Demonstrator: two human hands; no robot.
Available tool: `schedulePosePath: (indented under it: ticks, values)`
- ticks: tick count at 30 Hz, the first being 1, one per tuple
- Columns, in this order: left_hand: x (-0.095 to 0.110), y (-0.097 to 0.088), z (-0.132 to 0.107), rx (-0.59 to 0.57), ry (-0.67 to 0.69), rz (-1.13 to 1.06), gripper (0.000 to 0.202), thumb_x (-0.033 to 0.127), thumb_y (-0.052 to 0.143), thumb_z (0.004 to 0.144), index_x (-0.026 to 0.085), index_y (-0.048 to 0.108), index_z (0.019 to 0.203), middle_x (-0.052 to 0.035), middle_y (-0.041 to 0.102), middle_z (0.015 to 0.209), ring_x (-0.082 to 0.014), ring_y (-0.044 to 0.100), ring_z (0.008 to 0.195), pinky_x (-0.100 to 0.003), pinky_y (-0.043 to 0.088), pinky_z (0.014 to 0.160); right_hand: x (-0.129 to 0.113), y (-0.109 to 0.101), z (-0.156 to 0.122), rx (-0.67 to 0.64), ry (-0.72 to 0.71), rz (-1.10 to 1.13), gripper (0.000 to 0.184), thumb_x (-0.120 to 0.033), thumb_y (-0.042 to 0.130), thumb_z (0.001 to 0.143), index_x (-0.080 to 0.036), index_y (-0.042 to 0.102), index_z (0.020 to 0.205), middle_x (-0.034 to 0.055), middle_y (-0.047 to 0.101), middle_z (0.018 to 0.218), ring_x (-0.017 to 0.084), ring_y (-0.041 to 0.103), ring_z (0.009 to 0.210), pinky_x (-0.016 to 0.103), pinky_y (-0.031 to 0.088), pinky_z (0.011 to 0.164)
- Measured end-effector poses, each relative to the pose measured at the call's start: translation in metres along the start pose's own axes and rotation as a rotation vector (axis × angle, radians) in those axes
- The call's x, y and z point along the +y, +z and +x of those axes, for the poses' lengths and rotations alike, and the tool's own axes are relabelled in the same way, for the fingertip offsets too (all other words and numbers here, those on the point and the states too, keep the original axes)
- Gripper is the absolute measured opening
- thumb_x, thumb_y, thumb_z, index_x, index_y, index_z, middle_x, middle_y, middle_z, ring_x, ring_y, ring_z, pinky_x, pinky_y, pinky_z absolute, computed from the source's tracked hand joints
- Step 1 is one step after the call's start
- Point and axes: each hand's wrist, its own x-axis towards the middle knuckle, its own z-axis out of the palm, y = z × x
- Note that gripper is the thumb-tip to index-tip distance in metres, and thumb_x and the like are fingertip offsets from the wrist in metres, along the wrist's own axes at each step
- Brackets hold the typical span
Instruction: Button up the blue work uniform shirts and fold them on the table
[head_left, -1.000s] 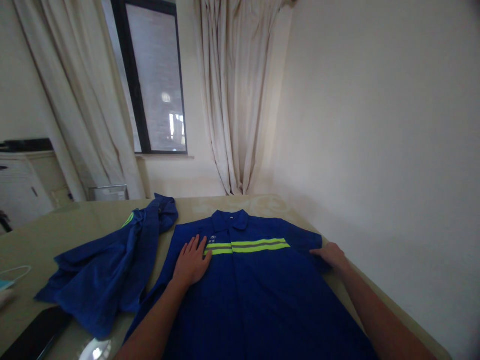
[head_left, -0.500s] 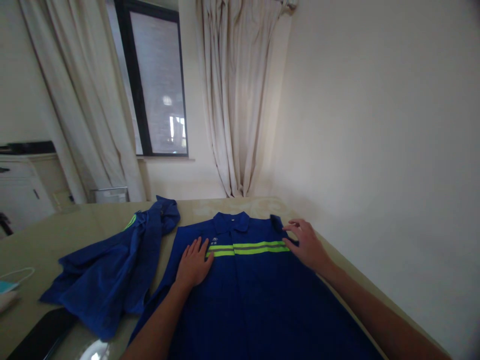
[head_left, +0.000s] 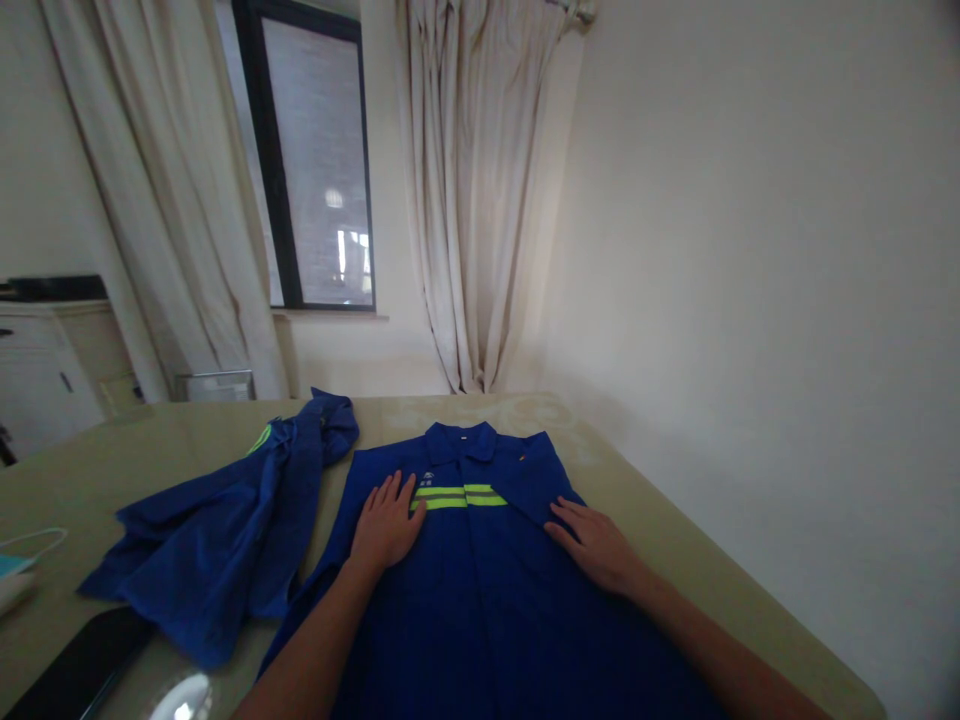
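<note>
A blue work jacket (head_left: 442, 600) lies front side up, its collar (head_left: 461, 442) at the far end and a yellow-green reflective stripe (head_left: 442, 497) across the chest. The jacket's right side is folded inward, and the flap covers the right end of the stripe. My left hand (head_left: 386, 520) rests flat on the left chest, fingers spread beside the stripe and a small white logo. My right hand (head_left: 592, 540) lies on the folded right edge with its fingers stretched out. Neither hand grips the cloth.
On the table (head_left: 630, 480), a second blue garment (head_left: 232, 530) lies crumpled to the left. Nearer are a black phone-like object (head_left: 86, 665), a shiny white round object (head_left: 184, 697) and part of a face mask (head_left: 19, 565). A wall (head_left: 765, 300) runs along the right.
The jacket's right side has been folded inward over part of the stripe. My right hand has moved down and slightly toward me onto the folded edge. My left hand has stayed put.
</note>
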Motion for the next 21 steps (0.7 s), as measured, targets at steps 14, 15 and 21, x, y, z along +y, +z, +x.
schedulePosePath:
  ticks: [14, 15, 21]
  values:
    - [-0.007, -0.002, 0.015, -0.009, -0.201, 0.096, 0.077, 0.064, 0.036, 0.094, 0.018, 0.039, 0.156, -0.0194, 0.030, 0.165, -0.0465, 0.022, 0.152, -0.064, 0.012, 0.121, -0.006, 0.043, 0.135, 0.066, 0.248, -0.137, 0.086, -0.069, 0.029, 0.098, -0.009, 0.029, 0.159, 0.0156, 0.025, 0.166, 0.028, 0.024, 0.153, 0.049, 0.015, 0.124]
    - [-0.007, -0.002, 0.019, -0.008, -0.210, 0.092, 0.076, 0.064, 0.037, 0.094, 0.019, 0.040, 0.156, -0.0196, 0.031, 0.164, -0.0471, 0.023, 0.151, -0.064, 0.013, 0.120, -0.005, 0.045, 0.139, 0.067, 0.247, -0.136, 0.086, -0.069, 0.028, 0.098, -0.009, 0.028, 0.160, 0.0154, 0.025, 0.167, 0.028, 0.023, 0.154, 0.049, 0.013, 0.124]
    - [-0.002, -0.012, 0.036, 0.049, -0.123, 0.040, 0.056, 0.046, 0.032, 0.101, 0.016, 0.060, 0.140, -0.0155, 0.055, 0.151, -0.0327, 0.049, 0.138, -0.051, 0.031, 0.117, 0.003, 0.051, 0.153, 0.168, 0.229, -0.162, 0.084, -0.069, 0.032, 0.098, -0.009, 0.036, 0.157, 0.0191, 0.035, 0.162, 0.033, 0.031, 0.150, 0.053, 0.019, 0.121]
